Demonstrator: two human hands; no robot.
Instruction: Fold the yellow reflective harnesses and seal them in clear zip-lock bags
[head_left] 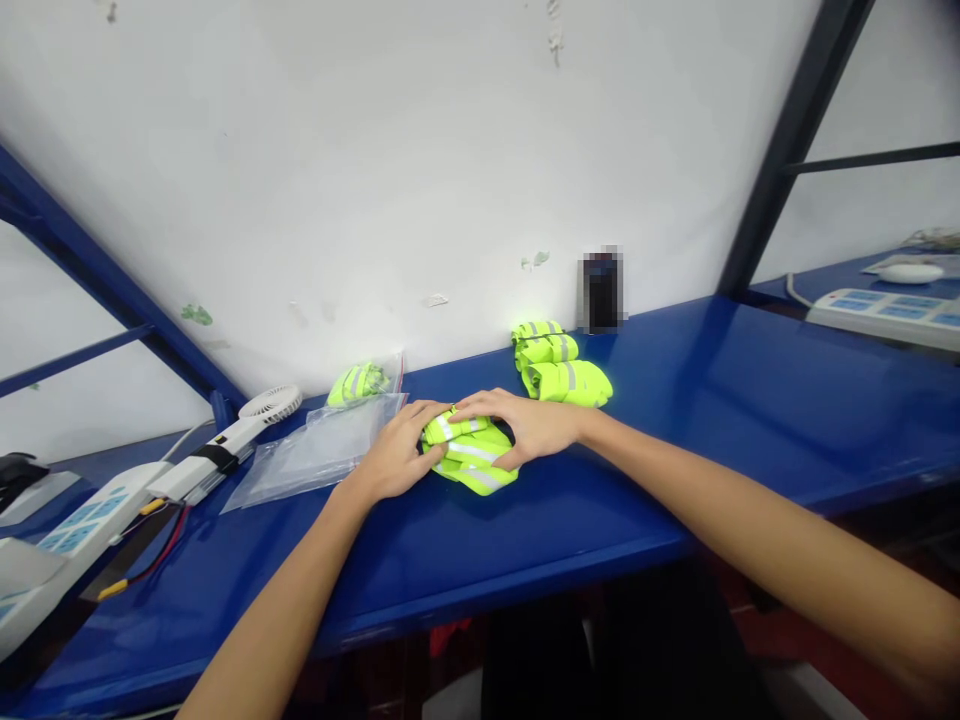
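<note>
A neon-yellow reflective vest (474, 458) with silver stripes lies partly rolled on the blue table, in front of me. My left hand (401, 450) grips its left side, thumb near the front and fingers over the top. On the right, my right hand (532, 428) curls round the other side, its thumb pressing on the fabric. Part of the bundle is hidden under both hands. Behind my right hand are several rolled yellow vests (566, 382). Flat clear plastic bags (319, 445) lie left of my left hand, and another yellow bundle (358, 383) sits in a bag behind them.
The blue table (480, 560) meets a white wall at the back. A white handheld fan (270, 403), a power strip (90, 530) and wires are at the left. A dark pixelated object (600, 295) leans on the wall. Another power strip (885, 312) lies at the far right.
</note>
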